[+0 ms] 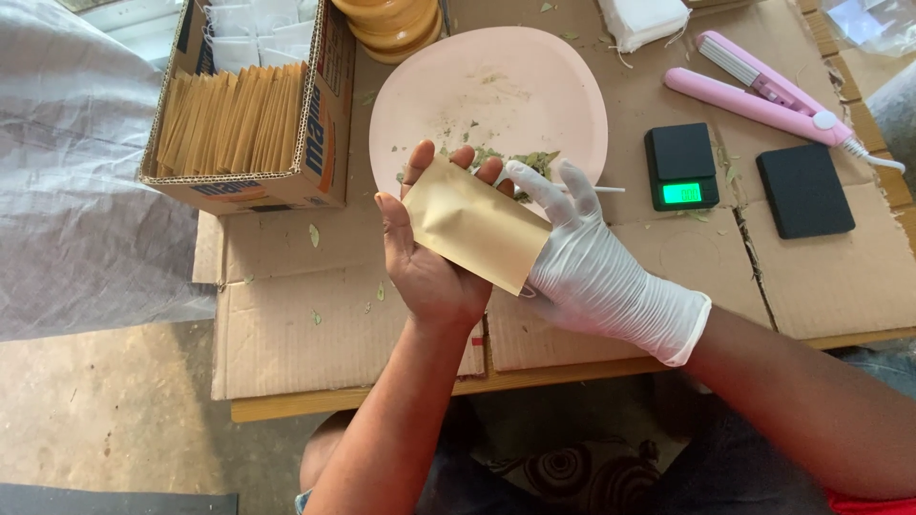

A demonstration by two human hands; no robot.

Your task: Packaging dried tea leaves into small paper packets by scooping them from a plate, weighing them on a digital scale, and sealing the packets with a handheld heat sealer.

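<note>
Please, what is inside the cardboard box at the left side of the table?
The cardboard box holds a row of tan paper pouches standing on edge, with white packets behind them. What lies beneath them is covered.

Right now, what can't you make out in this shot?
- Head view: inside of the gold pouch, closed flat between the left hand and gloved right hand.
- Stacked wooden bowls: cut off by the top edge.
- Scale reading: too small.
</note>
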